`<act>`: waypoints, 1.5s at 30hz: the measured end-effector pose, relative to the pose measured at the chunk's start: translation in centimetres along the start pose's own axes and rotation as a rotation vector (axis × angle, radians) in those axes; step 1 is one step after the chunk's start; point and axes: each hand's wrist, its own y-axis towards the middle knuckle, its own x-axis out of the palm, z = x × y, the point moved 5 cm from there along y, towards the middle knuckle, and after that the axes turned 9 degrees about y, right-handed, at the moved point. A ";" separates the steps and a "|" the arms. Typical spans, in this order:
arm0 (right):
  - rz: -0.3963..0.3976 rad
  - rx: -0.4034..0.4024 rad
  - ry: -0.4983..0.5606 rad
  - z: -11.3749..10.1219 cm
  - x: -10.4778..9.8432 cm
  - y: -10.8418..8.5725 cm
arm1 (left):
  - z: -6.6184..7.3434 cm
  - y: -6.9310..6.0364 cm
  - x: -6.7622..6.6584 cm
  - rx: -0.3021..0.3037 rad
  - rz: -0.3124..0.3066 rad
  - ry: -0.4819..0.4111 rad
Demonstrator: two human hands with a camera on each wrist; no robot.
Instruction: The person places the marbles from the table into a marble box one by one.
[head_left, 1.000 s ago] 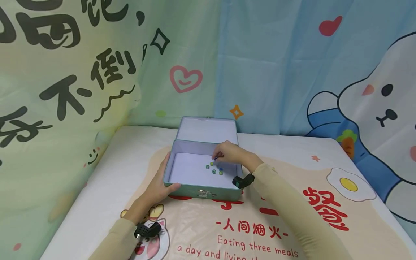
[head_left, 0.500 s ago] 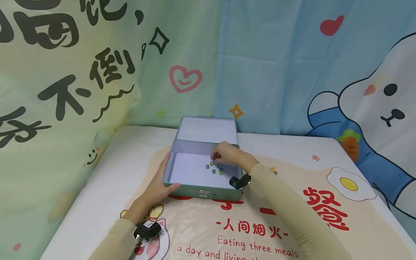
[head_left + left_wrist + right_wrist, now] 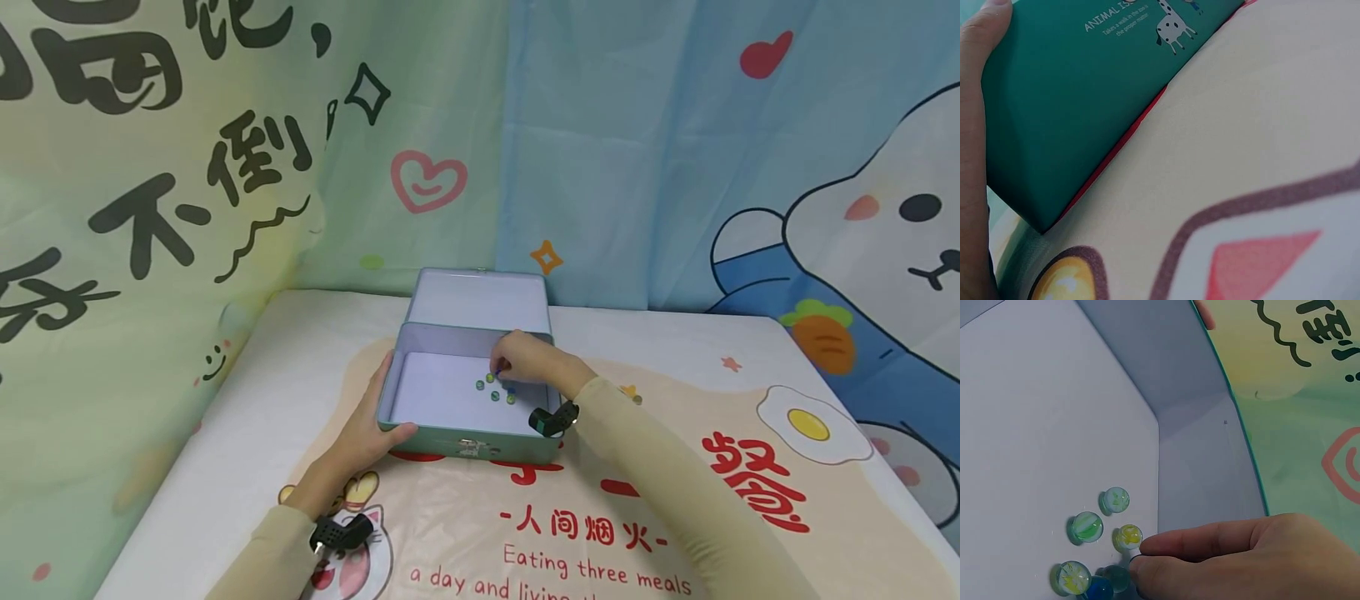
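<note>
Compared with half a second ago, the right grip is scarcely displaced, and the loose marbles are left undisturbed. The fingertips are closed narrow; a dark blue item, judged to be a marble, is pinched there, though mostly hidden. Its handling is therefore judged unfinished, no release being shown. A yellow-swirled marble is positioned just beside the fingertips; a blue marble is located on the near side of the right grip, inside the tin box. The tin box is held at its left side by the left grip.
</note>
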 end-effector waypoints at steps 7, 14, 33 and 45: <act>-0.001 -0.002 0.006 0.2 0.1 0.1 | 0.2 0.0 0.0 0.007 0.009 -0.001; 0.000 -0.039 -0.008 0.0 0.0 0.0 | 0.1 0.1 0.0 0.010 0.008 0.002; -0.043 0.033 -0.028 -0.4 0.0 -0.4 | 1.3 -0.2 -0.3 0.025 0.004 -0.014; 0.006 0.018 -0.010 -0.2 -0.3 -0.2 | -0.2 0.0 0.1 0.015 0.021 0.013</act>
